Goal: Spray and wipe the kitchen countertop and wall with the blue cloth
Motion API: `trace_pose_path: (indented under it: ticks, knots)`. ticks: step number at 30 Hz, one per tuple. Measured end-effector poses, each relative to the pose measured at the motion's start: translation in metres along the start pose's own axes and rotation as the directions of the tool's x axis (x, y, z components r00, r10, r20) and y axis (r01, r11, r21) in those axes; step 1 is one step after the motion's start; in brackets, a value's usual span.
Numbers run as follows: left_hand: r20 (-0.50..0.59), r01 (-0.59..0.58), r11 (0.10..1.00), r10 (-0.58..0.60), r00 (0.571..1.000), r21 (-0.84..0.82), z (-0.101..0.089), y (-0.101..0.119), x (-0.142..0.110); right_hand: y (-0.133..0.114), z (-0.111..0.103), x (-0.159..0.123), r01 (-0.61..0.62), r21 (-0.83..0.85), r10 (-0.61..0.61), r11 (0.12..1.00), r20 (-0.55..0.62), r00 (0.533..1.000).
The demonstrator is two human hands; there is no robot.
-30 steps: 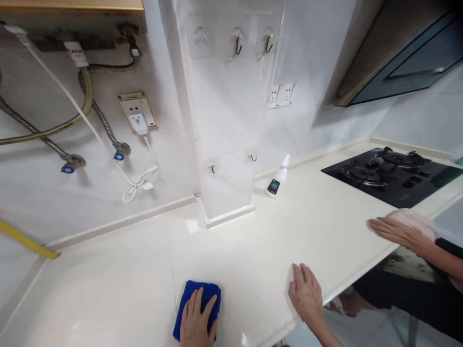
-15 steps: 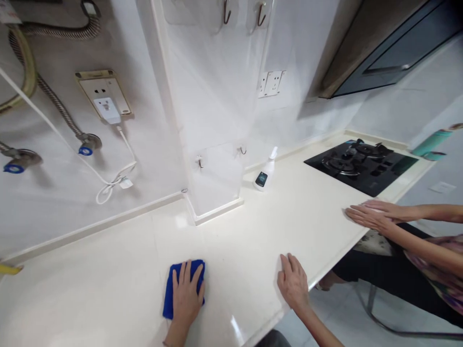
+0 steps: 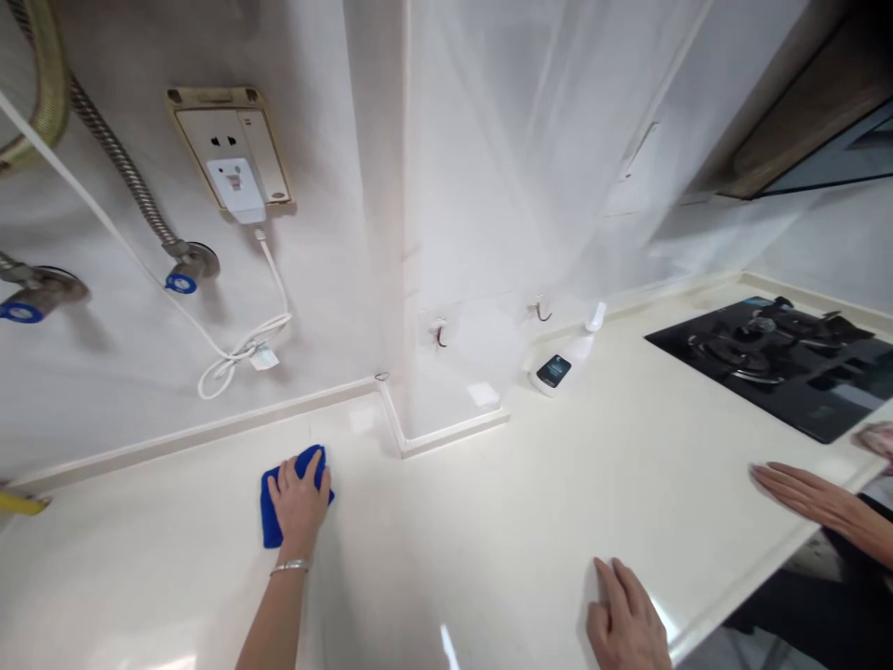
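My left hand (image 3: 299, 502) presses a folded blue microfibre cloth (image 3: 273, 510) onto the cream stone countertop (image 3: 433, 530), and a thin bracelet circles that wrist. The cloth lies near the wall's skirting strip, partly hidden under my palm. My right hand (image 3: 624, 619) rests flat near the counter's front edge at the bottom of the view, holding nothing. Another person's hand (image 3: 813, 502) lies on the counter at the right, close to the black gas hob (image 3: 774, 363).
A white spray bottle (image 3: 564, 368) lies on its side against the pillar's foot. Metal hoses with blue-marked valves (image 3: 181, 274) and a plugged-in wall socket (image 3: 230, 149) fill the wall at left. The counter's front edge runs along the lower right.
My left hand and the cloth have slid up and left, towards the wall. The view has swung, and the other person's hand sits further right. The spray bottle now appears lying down.
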State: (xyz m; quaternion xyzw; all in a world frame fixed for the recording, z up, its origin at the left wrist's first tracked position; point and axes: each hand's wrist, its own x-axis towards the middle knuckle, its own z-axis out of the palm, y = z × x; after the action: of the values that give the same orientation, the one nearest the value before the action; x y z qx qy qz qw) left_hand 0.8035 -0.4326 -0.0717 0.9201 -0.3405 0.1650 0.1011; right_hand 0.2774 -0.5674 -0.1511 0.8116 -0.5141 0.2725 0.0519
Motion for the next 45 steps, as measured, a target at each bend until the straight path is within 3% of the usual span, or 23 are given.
trace_pose_path:
  ticks: [9, 16, 20, 23, 27, 30, 32, 37, 41, 45]
  knots:
    - [-0.020, 0.164, 0.985, -0.165, 0.986, -0.056, 0.030, -0.025, 0.088, 0.006, -0.002, -0.001, 0.005, -0.038, -0.003, 0.999, 0.052, 0.999]
    - [-0.048, 0.147, 0.987, -0.150, 0.988, -0.067, 0.038, -0.033, 0.103, -0.001, -0.001, 0.000, -0.056, -0.013, 0.057, 0.998, 0.048, 0.997]
    - [0.065, 0.093, 0.995, -0.091, 0.994, -0.028, 0.037, -0.012, 0.099, -0.009, -0.002, 0.003, -0.091, -0.010, 0.091, 0.996, 0.070, 0.993]
    - [0.101, -0.039, 0.999, 0.041, 0.994, -0.016, 0.039, 0.030, 0.093, -0.012, -0.002, 0.005, -0.095, 0.004, 0.095, 0.995, 0.080, 0.992]
    - [0.128, -0.193, 0.977, 0.204, 0.971, -0.087, 0.042, 0.100, 0.084, -0.013, 0.001, 0.006, -0.102, 0.011, 0.101, 0.995, 0.045, 0.994]
    - [0.123, -0.229, 0.965, 0.244, 0.962, -0.130, 0.039, 0.131, 0.076, -0.013, 0.004, 0.007, -0.092, 0.007, 0.092, 0.996, 0.019, 0.996]
    - [0.110, -0.240, 0.961, 0.256, 0.960, -0.141, 0.033, 0.135, 0.069, -0.012, 0.005, 0.007, -0.087, 0.010, 0.087, 0.996, 0.002, 0.996]
    - [0.068, -0.336, 0.932, 0.348, 0.935, -0.137, 0.015, 0.122, 0.032, -0.011, 0.010, 0.006, -0.100, 0.026, 0.101, 0.995, -0.029, 0.994]
    - [0.022, -0.352, 0.929, 0.357, 0.934, -0.118, 0.002, 0.119, -0.022, -0.008, 0.012, 0.002, -0.089, 0.041, 0.090, 0.995, -0.021, 0.996]
    - [-0.039, -0.424, 0.897, 0.423, 0.905, -0.126, -0.015, 0.119, -0.092, -0.005, 0.013, -0.001, -0.074, 0.040, 0.076, 0.996, -0.038, 0.996]
